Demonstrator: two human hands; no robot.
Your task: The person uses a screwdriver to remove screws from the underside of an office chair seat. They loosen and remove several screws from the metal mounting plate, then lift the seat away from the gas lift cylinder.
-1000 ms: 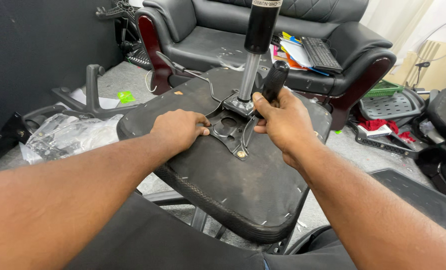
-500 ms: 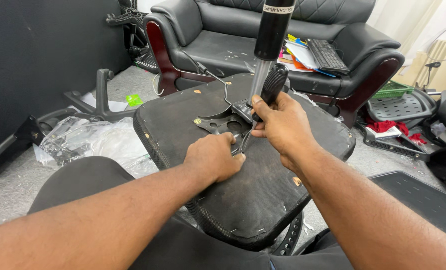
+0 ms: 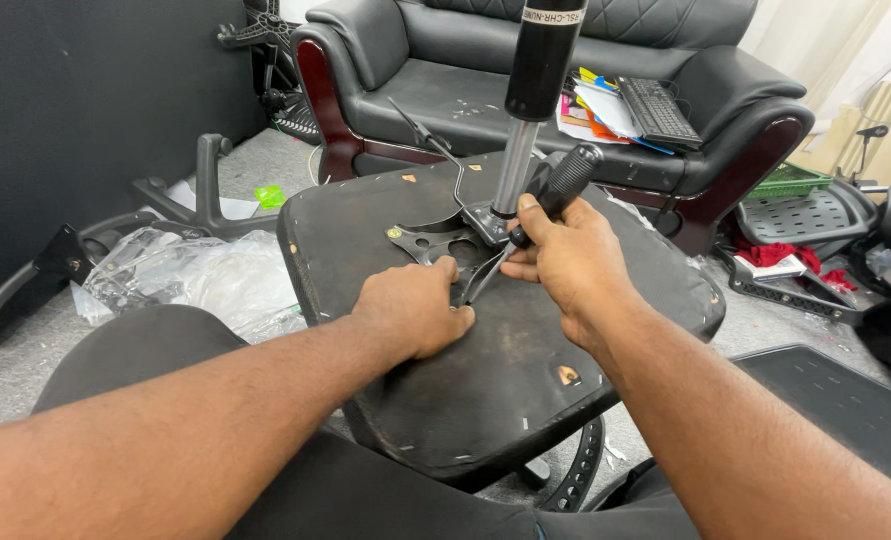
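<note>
resting on the person's lap in the head view, an upturned black chair seat (image 3: pixel 525 350) shows its underside, with a black metal mounting plate (image 3: pixel 435 243) fixed near its middle. a gas lift cylinder (image 3: pixel 535 90) stands upright from the plate, black above and silver below, and a thin bent lever (image 3: pixel 435 145) runs out from the plate toward the sofa.

the right hand (image 3: pixel 570 255) has its grip closed around the black ribbed handle of a screwdriver (image 3: pixel 555 192), which slants down and to the left; its shaft reaches the plate's near edge. the left hand (image 3: pixel 412 305) lies knuckles up on the seat, fingers curled at the near edge of the plate, just beside the screwdriver tip; i cannot tell whether its grip holds anything.

behind the seat stands a black leather sofa (image 3: pixel 445 70) carrying a keyboard (image 3: pixel 660 112) and loose coloured papers (image 3: pixel 585 110). on the grey carpet to the left lie a crumpled clear plastic bag (image 3: pixel 190 280) and a black chair base (image 3: pixel 180 200). a green basket (image 3: pixel 790 180) sits to the right.
</note>
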